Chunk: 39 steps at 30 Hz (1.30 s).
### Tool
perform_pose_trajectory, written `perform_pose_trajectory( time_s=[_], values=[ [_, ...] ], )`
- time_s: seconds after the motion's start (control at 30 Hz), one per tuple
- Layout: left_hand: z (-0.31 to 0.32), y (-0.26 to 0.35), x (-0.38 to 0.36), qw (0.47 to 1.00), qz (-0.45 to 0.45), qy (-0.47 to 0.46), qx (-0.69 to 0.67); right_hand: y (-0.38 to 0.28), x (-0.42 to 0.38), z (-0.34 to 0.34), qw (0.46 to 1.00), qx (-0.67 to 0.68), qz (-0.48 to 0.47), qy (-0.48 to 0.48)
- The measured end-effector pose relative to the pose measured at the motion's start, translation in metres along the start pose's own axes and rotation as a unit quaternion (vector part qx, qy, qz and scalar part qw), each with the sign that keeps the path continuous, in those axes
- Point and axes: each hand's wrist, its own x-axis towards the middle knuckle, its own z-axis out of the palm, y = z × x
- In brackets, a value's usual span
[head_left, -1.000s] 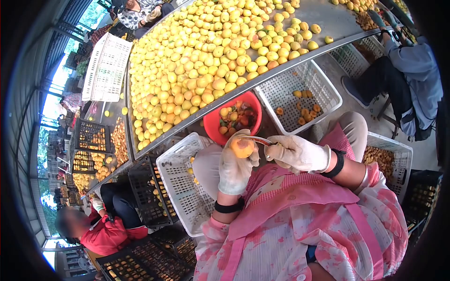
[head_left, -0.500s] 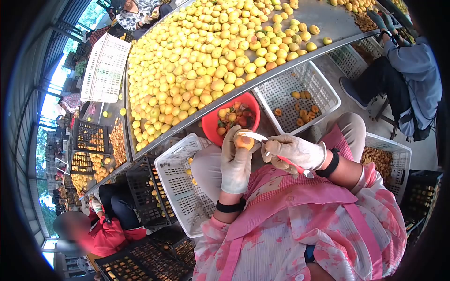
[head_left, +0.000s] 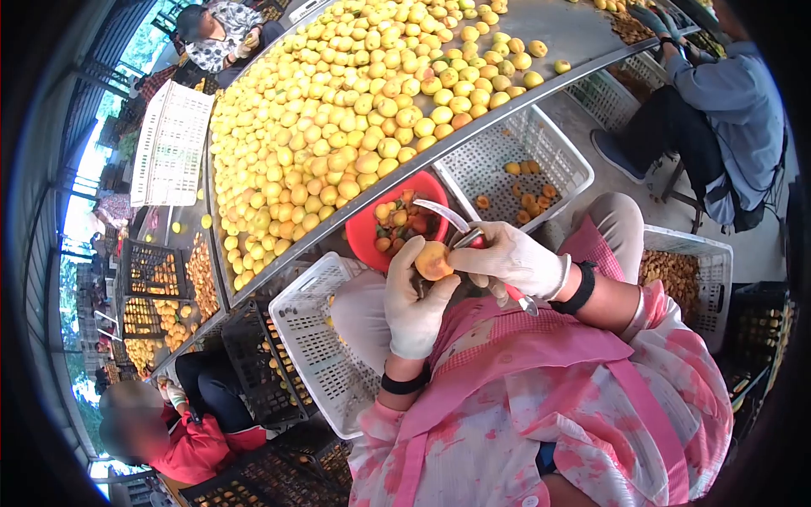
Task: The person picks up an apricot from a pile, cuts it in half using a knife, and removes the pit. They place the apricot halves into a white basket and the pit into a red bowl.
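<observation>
My gloved left hand [head_left: 414, 308] pinches an orange-yellow apricot [head_left: 433, 263] between thumb and fingers above my lap. Close against the fruit's right side, my gloved right hand [head_left: 517, 258] is closed around a knife [head_left: 443, 213]. Its curved silver blade points up and left, past the apricot. Part of the red handle and a metal end show below the right fingers; the grip itself is partly hidden. Just beyond my hands, a red bowl [head_left: 358, 239] holds apricot pieces and dark scraps.
A metal table [head_left: 574, 72] bears a large heap of apricots [head_left: 312, 135]. White crates stand beyond the bowl [head_left: 574, 173], at my left [head_left: 317, 363] and at my right [head_left: 718, 279]. Co-workers sit at the left [head_left: 198, 439], far left and right [head_left: 726, 110].
The blade has swung from lying across the apricot to pointing up and away from it. My left fingers have shifted around the fruit, and the view has moved slightly.
</observation>
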Motion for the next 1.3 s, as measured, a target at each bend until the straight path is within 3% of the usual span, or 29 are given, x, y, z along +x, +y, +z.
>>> perform_pose_trajectory(
  time_s=[0.3,0.37,0.5,0.67,0.73,0.8,0.87,0.93,1.0,1.03,1.07,1.13,1.17,1.27,1.3],
  values=[
    [0.014,-0.003,0.008,0.998,-0.028,-0.003,0.049,0.008,-0.012,-0.016,0.999,0.047,0.005,0.021],
    [0.023,0.005,0.010,0.961,-0.139,0.019,-0.237,0.003,-0.029,-0.027,0.996,0.032,-0.002,0.080],
    [0.004,-0.018,0.012,0.896,-0.178,-0.095,-0.395,0.009,-0.080,-0.068,0.968,-0.008,-0.067,0.241],
    [0.018,-0.018,0.017,0.877,-0.173,-0.102,-0.437,0.056,-0.151,-0.128,0.865,0.024,-0.135,0.483],
    [0.023,-0.019,0.020,0.845,-0.175,-0.118,-0.490,0.093,-0.170,-0.160,0.802,-0.027,-0.140,0.580],
    [0.023,-0.021,0.019,0.860,-0.170,-0.112,-0.467,0.150,-0.190,-0.206,0.746,-0.145,-0.133,0.637],
    [0.025,-0.017,0.017,0.897,-0.150,-0.095,-0.404,0.225,-0.213,-0.271,0.696,-0.250,0.058,0.671],
    [0.028,-0.012,0.016,0.949,-0.109,-0.080,-0.285,0.268,-0.227,-0.294,0.647,-0.320,0.082,0.688],
    [0.030,-0.001,0.018,0.959,-0.094,-0.059,-0.259,0.277,-0.229,-0.295,0.659,-0.267,0.088,0.698],
    [0.028,0.000,0.018,0.978,-0.070,-0.061,-0.185,0.281,-0.225,-0.295,0.641,-0.290,0.017,0.710],
    [0.026,0.001,0.017,0.991,-0.047,-0.062,-0.109,0.280,-0.220,-0.300,0.646,-0.295,0.013,0.704],
    [0.022,0.006,0.017,0.994,-0.051,-0.050,-0.082,0.244,-0.202,-0.278,0.688,-0.203,-0.071,0.693],
    [0.021,0.006,0.016,0.996,-0.037,-0.057,-0.063,0.234,-0.192,-0.282,0.736,-0.111,-0.108,0.660],
    [0.022,0.005,0.016,0.993,0.013,-0.074,-0.092,0.111,-0.145,-0.181,0.808,-0.012,-0.196,0.555],
    [0.025,0.011,0.015,0.987,-0.041,-0.051,-0.147,0.088,-0.133,-0.159,0.816,-0.022,-0.229,0.530]
  ],
)
